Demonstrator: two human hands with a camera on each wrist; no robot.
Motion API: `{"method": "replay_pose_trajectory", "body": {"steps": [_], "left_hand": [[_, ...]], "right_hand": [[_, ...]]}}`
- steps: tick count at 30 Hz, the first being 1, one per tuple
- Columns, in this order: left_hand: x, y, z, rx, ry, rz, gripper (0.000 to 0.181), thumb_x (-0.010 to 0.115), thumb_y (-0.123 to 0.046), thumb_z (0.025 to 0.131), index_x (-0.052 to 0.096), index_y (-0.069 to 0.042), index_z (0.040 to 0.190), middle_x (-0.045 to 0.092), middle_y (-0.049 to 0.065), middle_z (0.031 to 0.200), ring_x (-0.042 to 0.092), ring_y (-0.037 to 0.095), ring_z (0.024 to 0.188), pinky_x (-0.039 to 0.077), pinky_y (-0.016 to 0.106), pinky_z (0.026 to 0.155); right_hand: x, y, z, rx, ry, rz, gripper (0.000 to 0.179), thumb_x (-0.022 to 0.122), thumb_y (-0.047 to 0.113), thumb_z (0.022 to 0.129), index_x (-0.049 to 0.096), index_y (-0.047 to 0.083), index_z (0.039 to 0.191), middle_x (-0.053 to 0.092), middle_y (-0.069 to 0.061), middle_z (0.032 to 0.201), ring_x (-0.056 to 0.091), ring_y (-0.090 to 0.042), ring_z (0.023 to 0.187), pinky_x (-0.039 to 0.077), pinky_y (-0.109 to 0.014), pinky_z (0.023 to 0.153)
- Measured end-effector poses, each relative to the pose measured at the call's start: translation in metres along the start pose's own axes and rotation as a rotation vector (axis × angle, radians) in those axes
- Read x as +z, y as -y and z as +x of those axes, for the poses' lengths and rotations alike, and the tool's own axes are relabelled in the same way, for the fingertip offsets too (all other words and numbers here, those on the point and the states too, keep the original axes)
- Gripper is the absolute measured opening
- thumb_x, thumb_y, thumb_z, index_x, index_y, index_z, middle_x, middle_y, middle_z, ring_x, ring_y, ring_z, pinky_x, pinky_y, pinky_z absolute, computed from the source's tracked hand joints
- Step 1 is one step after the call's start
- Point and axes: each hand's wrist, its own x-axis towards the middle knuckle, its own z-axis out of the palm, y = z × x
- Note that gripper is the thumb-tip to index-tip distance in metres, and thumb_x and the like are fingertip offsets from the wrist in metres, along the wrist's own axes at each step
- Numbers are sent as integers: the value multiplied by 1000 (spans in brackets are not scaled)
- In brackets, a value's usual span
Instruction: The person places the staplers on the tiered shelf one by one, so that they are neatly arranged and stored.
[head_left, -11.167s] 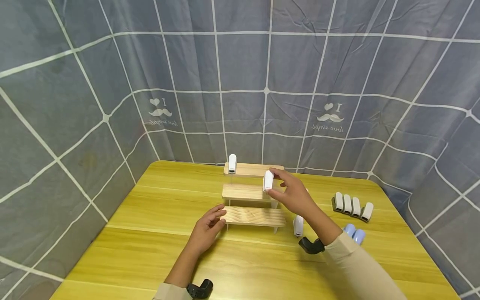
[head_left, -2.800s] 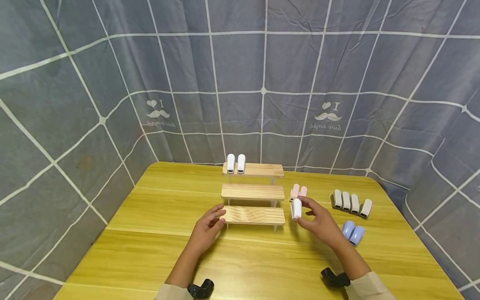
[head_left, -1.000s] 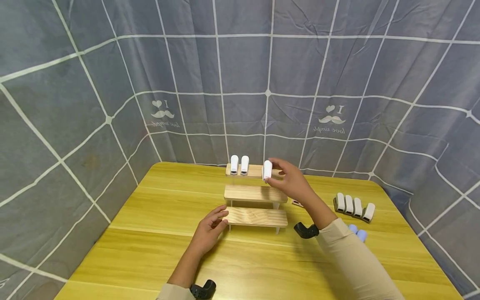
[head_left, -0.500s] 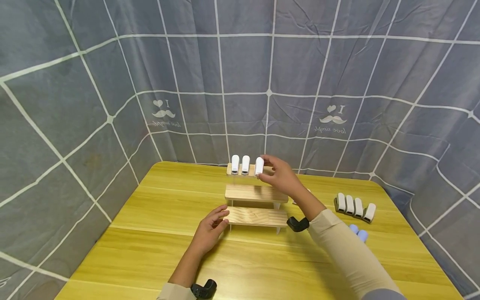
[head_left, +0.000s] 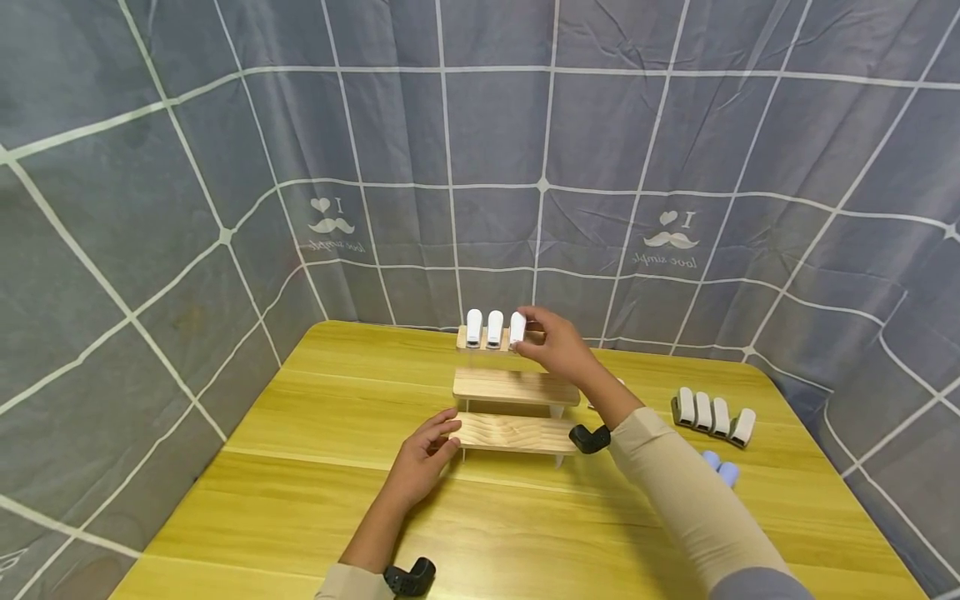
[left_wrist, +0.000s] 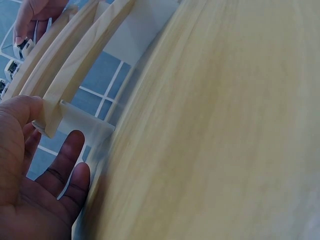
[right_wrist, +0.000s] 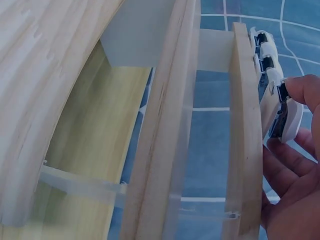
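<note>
Thumb and fingers of my right hand [head_left: 558, 346] pinch a white mini stapler [head_left: 517, 327] at the top step of a three-step wooden display stand [head_left: 517, 386]. To its left on that step, two more white mini staplers [head_left: 484, 329] stand side by side. In the right wrist view, the pinched stapler [right_wrist: 292, 122] shows its dark metal underside at the top board [right_wrist: 245, 135]. My left hand [head_left: 420, 458] holds the left end of the lowest step; the left wrist view shows its lower fingers [left_wrist: 72, 175] spread below the board.
Several off-white mini staplers [head_left: 702, 410] stand in a row at the right of the wooden table [head_left: 300, 467]. Two light blue ones [head_left: 727, 473] are partly covered by the right sleeve [head_left: 690, 496]. A grey checked curtain [head_left: 495, 225] hangs behind the table.
My right hand has brought the third white stapler from the table at right up to the top step, then leftward beside the other two. My left hand has stayed at the stand.
</note>
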Motion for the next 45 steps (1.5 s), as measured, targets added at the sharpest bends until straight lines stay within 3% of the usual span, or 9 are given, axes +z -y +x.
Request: {"method": "replay_pose_trajectory", "body": {"steps": [14, 21, 33, 40, 45], "left_hand": [[1, 0, 0, -4, 2, -6, 33, 65, -17, 98, 66, -6, 129, 50, 5, 148, 59, 22, 118, 50, 29, 91], [1, 2, 0, 34, -5, 2, 33, 65, -17, 98, 66, -4, 128, 50, 9, 147, 59, 27, 117, 51, 30, 90], [1, -1, 0, 5, -4, 1, 32, 65, -16, 98, 66, -5, 128, 50, 4, 147, 58, 24, 118, 50, 31, 91], [2, 1, 1, 14, -12, -8, 32, 65, -15, 97, 66, -4, 128, 50, 6, 147, 59, 24, 118, 51, 31, 91], [1, 1, 1, 4, -7, 16, 32, 65, -18, 98, 66, -7, 128, 50, 2, 147, 59, 22, 118, 50, 30, 92]], "right_hand": [[1, -3, 2, 12, 29, -31, 64, 73, 21, 91, 46, 5, 147, 55, -16, 138, 57, -32, 123, 49, -43, 98], [1, -3, 2, 10, 34, -18, 64, 72, 18, 92, 45, 5, 148, 55, -17, 138, 57, -32, 123, 48, -43, 99], [1, -5, 3, 25, 31, 3, 64, 73, 16, 91, 45, 4, 147, 54, -15, 140, 56, -33, 124, 49, -42, 98], [-4, -6, -5, 46, 16, -5, 63, 71, 20, 93, 45, 8, 148, 50, -14, 145, 53, -32, 128, 45, -46, 102], [-9, -10, -15, 29, -2, 1, 60, 71, 22, 94, 47, 9, 147, 50, -14, 144, 52, -32, 129, 46, -46, 102]]}}
